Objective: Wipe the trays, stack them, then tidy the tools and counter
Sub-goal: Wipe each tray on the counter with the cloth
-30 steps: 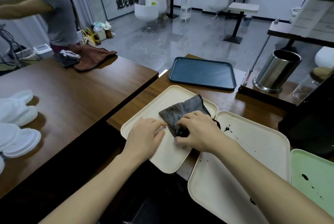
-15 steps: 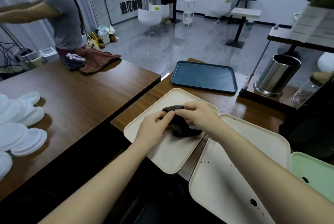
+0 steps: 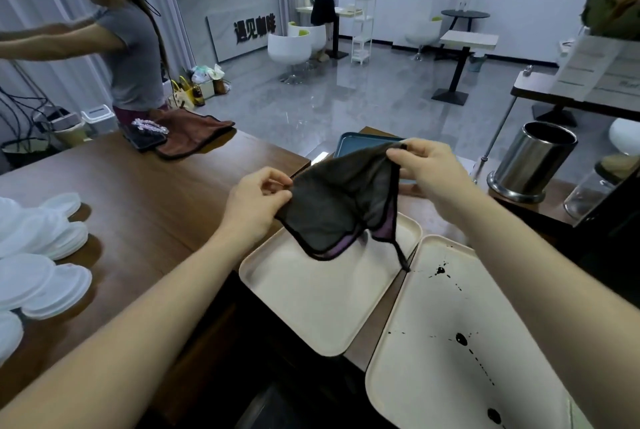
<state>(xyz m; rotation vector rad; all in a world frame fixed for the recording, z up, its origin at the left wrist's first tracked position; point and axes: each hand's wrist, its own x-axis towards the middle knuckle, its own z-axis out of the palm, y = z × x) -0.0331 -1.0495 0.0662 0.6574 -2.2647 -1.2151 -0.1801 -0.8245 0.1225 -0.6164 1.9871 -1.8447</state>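
Observation:
A dark grey cloth (image 3: 341,201) with a purple underside hangs spread in the air between both hands, above a cream tray (image 3: 322,297). My left hand (image 3: 256,201) pinches its left corner and my right hand (image 3: 427,165) pinches its upper right corner. The cream tray under it shows no stains. A second cream tray (image 3: 446,352) to the right carries several black splatters. A dark blue tray (image 3: 349,144) lies behind, mostly hidden by the cloth.
A steel canister (image 3: 533,161) and a glass jar (image 3: 588,193) stand at the right. White lids (image 3: 41,255) lie piled on the wooden counter (image 3: 145,193) at left. A brown cloth (image 3: 194,134) and a phone (image 3: 147,141) sit by another person (image 3: 128,47).
The cloth was pressed and bunched on the left cream tray; both hands have lifted it off and pulled it open in the air. The camera has tilted up.

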